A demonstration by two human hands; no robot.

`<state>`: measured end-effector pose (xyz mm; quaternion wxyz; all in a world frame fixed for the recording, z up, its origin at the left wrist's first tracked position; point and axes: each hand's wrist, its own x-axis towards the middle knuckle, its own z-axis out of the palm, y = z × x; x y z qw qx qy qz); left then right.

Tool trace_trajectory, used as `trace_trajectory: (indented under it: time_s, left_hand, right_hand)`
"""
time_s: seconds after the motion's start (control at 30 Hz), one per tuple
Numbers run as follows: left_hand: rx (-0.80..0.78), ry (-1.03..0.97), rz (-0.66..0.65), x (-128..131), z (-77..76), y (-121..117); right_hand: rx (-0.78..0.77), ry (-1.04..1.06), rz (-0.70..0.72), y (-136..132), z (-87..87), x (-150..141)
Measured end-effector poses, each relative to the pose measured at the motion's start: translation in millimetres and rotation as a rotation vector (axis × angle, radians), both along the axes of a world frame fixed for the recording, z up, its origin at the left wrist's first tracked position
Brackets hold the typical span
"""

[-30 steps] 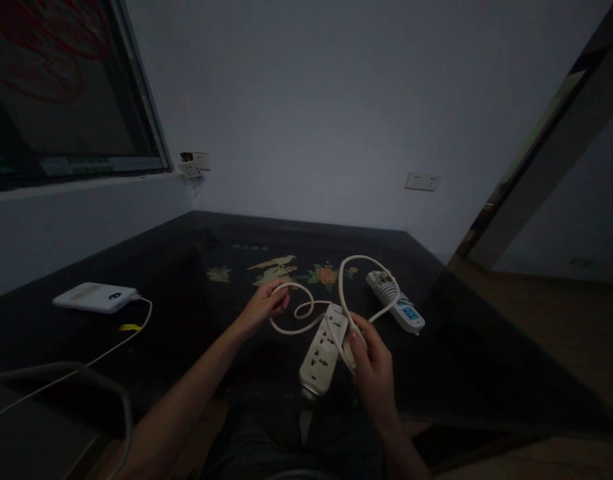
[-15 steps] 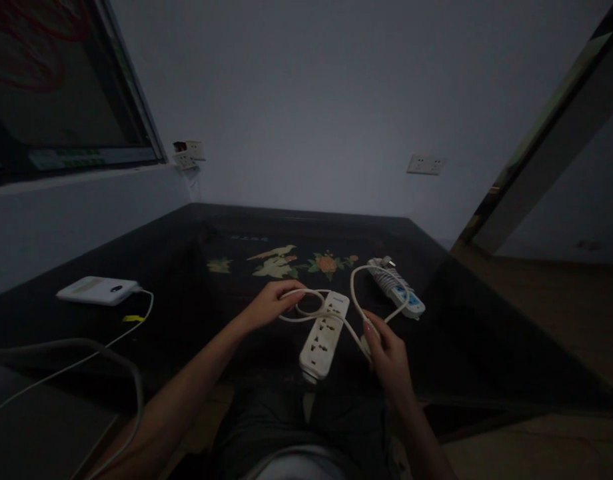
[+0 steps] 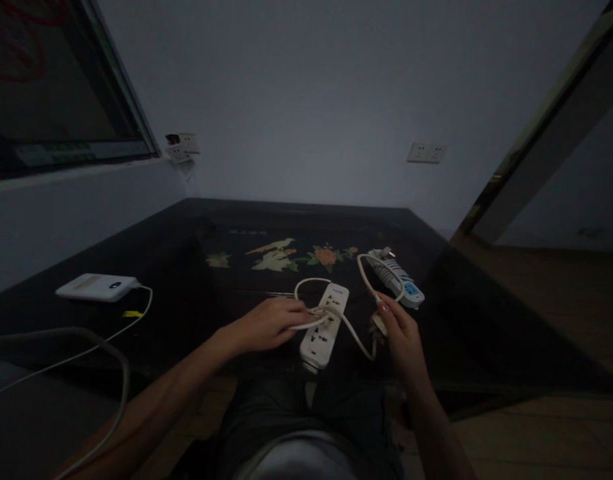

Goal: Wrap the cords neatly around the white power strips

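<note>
A white power strip [image 3: 318, 345] lies on the black table close to its front edge, sockets facing up. Its white cord [image 3: 355, 335] loops across the top of the strip. My left hand [image 3: 276, 322] is closed on part of the cord, just left of the strip; the fingertips are partly hidden. To the right of the strip, my right hand [image 3: 397, 328] pinches the cord near its end, with a pale piece, perhaps the plug, partly covered by the fingers. From this hand a cord loop rises in front of a second power strip [image 3: 415, 294], which has blue sockets and its cord wound round it.
At the left on the table [image 3: 486, 333] lies a white power bank [image 3: 97, 287] with a thin cable, by a yellow tag [image 3: 133, 314]. A grey cable [image 3: 122, 380] arcs over my left forearm. Wall sockets [image 3: 426, 152] sit on the back wall, near a window [image 3: 51, 87] at left.
My left hand has moved down and a little right, drawing its cord loop lower over the strip. My right hand has shifted slightly right with the cord. The view has tilted slightly.
</note>
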<state>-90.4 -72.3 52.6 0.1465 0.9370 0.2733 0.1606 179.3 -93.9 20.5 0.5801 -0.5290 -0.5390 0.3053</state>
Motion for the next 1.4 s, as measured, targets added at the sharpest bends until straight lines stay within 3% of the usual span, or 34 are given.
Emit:
trace_trajectory:
  time_s: [0.1, 0.23, 0.37, 0.47, 0.57, 0.73, 0.93, 1.17, 1.4]
  left_hand:
    - [0.015, 0.013, 0.078, -10.8, -11.7, -13.4]
    - [-0.172, -0.138, 0.192, -31.6, -27.8, -23.5]
    - [-0.322, -0.351, 0.528, -45.0, -40.1, -20.6]
    - [-0.507, -0.21, 0.731, -40.9, -44.9, -17.4]
    - [-0.799, -0.172, 0.698, -27.4, -46.4, -17.5]
    - [-1.087, -0.454, 0.553, -12.6, -51.7, -12.9]
    - [-0.993, -0.808, 0.626, -16.8, -57.7, -2.2]
    - [-0.989, -1.005, 0.626, -11.3, -36.0, 2.8]
    - [-0.95, -1.138, 0.58, -10.4, -23.6, 4.1]
  right_hand:
    - [0.017, 0.001, -0.017, -5.6, 5.5, 0.5]
    - [0.012, -0.005, -0.022, -13.8, 7.4, -1.2]
    - [0.025, -0.021, -0.022, -20.1, 10.9, -3.4]
    - [0.056, -0.025, -0.029, -23.3, 15.8, -5.9]
    - [0.081, -0.024, -0.015, -26.7, 20.7, -12.3]
    - [0.062, -0.04, 0.089, -32.6, 22.3, -29.8]
    - [0.038, -0.069, 0.186, -34.0, 16.5, -37.2]
    - [0.025, -0.084, 0.186, -27.2, 16.6, -43.2]
    - [-0.009, -0.036, 0.29, -28.7, 13.2, -56.1]
